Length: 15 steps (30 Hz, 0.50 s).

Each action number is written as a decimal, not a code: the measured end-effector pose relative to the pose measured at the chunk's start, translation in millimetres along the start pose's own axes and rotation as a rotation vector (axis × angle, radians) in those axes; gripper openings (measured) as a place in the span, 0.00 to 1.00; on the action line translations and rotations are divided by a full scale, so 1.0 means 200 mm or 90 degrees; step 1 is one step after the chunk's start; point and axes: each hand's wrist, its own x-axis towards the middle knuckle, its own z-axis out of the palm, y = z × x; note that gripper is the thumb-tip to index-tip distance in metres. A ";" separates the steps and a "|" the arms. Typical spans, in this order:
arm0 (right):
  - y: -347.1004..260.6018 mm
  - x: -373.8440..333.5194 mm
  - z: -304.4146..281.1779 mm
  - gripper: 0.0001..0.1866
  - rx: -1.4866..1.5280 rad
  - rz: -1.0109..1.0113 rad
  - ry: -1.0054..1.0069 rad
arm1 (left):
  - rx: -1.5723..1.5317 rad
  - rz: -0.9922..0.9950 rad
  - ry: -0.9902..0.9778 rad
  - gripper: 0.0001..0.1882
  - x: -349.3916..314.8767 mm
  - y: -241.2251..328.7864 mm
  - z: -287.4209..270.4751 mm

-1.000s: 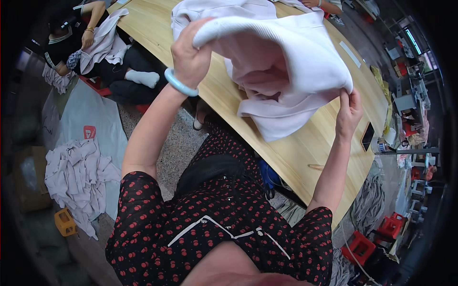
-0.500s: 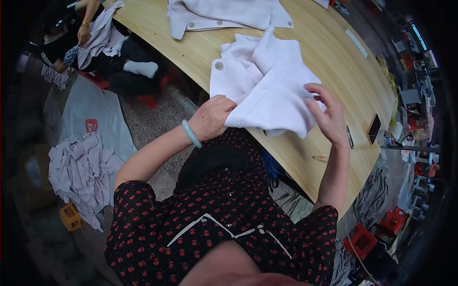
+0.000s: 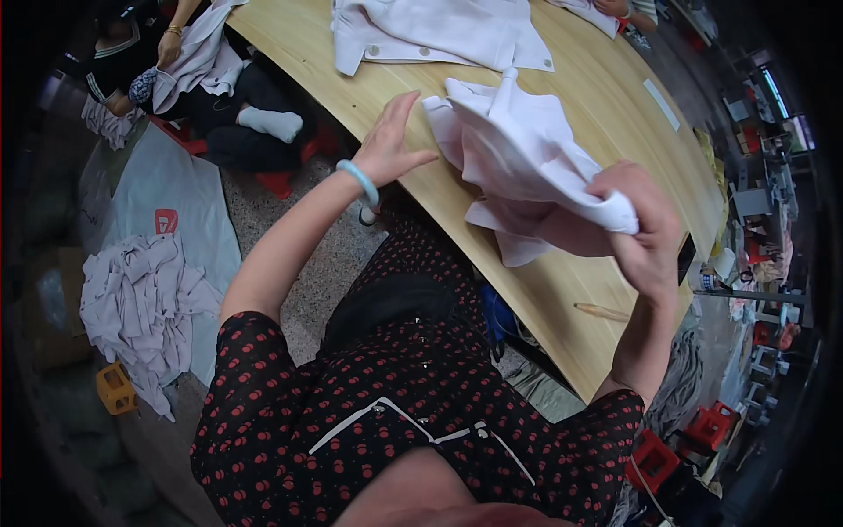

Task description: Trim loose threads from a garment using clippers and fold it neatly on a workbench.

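A pale lilac-white garment (image 3: 527, 132) lies bunched over the near edge of the wooden table (image 3: 351, 97). My right hand (image 3: 645, 224) grips one edge of it at the right and holds that edge up off the table. Part of the cloth hangs in folds beneath. To the left of the garment, my left hand (image 3: 392, 145) is raised with fingers stretched and thumb apart, touching nothing. A light green bangle (image 3: 358, 180) circles that wrist. Farther back lies a second pale garment (image 3: 439, 35) with buttons along its edge.
A wooden-coloured pointed tool (image 3: 601, 312) and a dark phone (image 3: 686, 257) lie at the table's right. On the floor at left, a heap of pale garments (image 3: 145, 307) rests on plastic sheeting beside a yellow crate (image 3: 116, 388). A seated co-worker (image 3: 250, 97) handles cloth at upper left.
My left hand has let go of the garment and moved up and left, opening. My right hand has taken hold of the garment's edge and pulled it right, lifting it.
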 end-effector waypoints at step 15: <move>0.10 -0.16 -0.40 0.17 -0.087 0.209 0.241 | -0.235 0.071 -0.354 0.19 0.59 0.14 0.45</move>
